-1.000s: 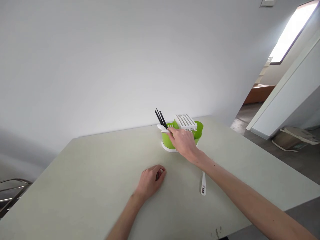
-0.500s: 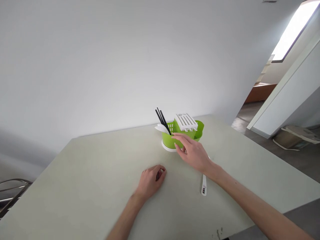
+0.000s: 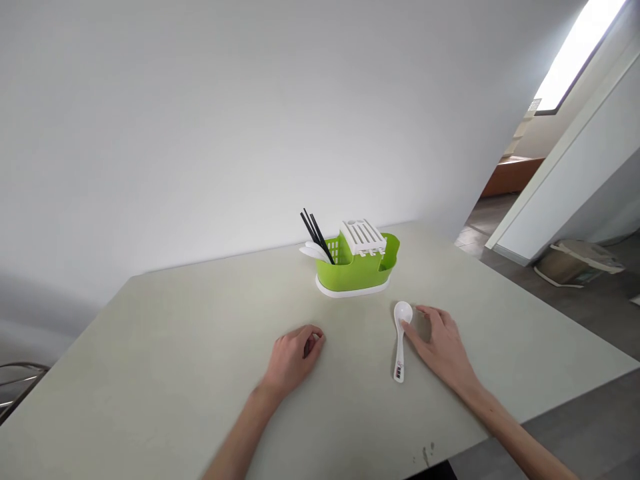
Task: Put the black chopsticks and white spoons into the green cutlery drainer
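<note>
A white spoon (image 3: 400, 347) lies on the table, its bowl toward the back and dark printing near the handle's end. Just right of its bowl is my right hand (image 3: 443, 347), fingers apart, with the thumb tip at the bowl's edge; whether it touches is hard to tell. My left hand (image 3: 293, 357) rests on the table with its fingers curled in, and nothing shows in it. Behind both hands stands a green utensil holder (image 3: 350, 275) with a white slotted top (image 3: 363, 237). Black chopsticks (image 3: 316, 233) and white spoons (image 3: 314, 251) lean out of its left compartment.
The pale table (image 3: 190, 320) meets a white wall (image 3: 225, 133) behind the holder. Its right edge slants toward the floor, where a bin-like container (image 3: 575, 263) stands. A metal rack or chair part (image 3: 20, 380) shows at the far left.
My right hand has moved from in front of the holder down and right to the spoon, uncovering the spoon's bowl. The left hand stays curled on the table. The view shifts slightly.
</note>
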### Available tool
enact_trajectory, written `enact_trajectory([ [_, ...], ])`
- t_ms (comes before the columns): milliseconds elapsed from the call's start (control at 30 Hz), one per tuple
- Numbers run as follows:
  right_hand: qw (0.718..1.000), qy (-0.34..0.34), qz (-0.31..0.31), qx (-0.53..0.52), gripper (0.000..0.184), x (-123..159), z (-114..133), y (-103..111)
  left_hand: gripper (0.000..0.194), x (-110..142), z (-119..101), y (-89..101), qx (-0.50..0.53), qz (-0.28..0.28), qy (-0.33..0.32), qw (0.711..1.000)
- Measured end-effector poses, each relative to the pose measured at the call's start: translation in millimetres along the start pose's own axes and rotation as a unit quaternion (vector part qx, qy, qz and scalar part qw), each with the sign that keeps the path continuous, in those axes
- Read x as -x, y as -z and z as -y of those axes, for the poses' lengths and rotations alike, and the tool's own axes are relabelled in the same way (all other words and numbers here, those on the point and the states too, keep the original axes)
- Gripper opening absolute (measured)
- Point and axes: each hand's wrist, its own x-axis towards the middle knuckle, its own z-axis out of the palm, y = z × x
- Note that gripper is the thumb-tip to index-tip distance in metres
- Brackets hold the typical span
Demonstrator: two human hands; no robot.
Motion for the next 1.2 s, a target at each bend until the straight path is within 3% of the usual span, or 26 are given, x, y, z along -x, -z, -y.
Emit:
enact_trajectory([
  [200,0.999,-0.006,0.041,0.011,0.069,-8,11,-13,0.025,0,0,0.5,-0.002,0.002,0.0,1.0],
  [333,0.996,0.076,0.051,0.021,0.058,1,36,-35,0.027,-1,0,1.2,-0.003,0.003,0.0,1.0],
  [467,0.984,0.161,0.07,-0.038,0.05,22,65,-53,0.029,-1,-2,2.5,-0.004,0.006,0.004,1.0],
  [600,0.975,0.183,0.093,-0.087,0.052,37,86,-56,0.03,-1,-3,3.1,-0.004,0.007,0.004,1.0],
  [700,0.974,0.146,0.113,-0.134,0.042,41,96,-49,0.03,-1,-3,2.7,-0.004,0.004,0.002,1.0],
  [833,0.959,0.034,0.183,-0.215,0.033,39,106,-34,0.029,0,-3,2.5,-0.003,0.002,0.002,1.0],
  [933,0.93,-0.03,0.238,-0.278,0.046,37,111,-24,0.028,0,-4,2.9,0.0,0.003,0.005,1.0],
  [1200,0.842,-0.118,0.333,-0.407,0.062,21,114,-4,0.027,0,-1,1.2,0.004,0.004,0.003,1.0],
])
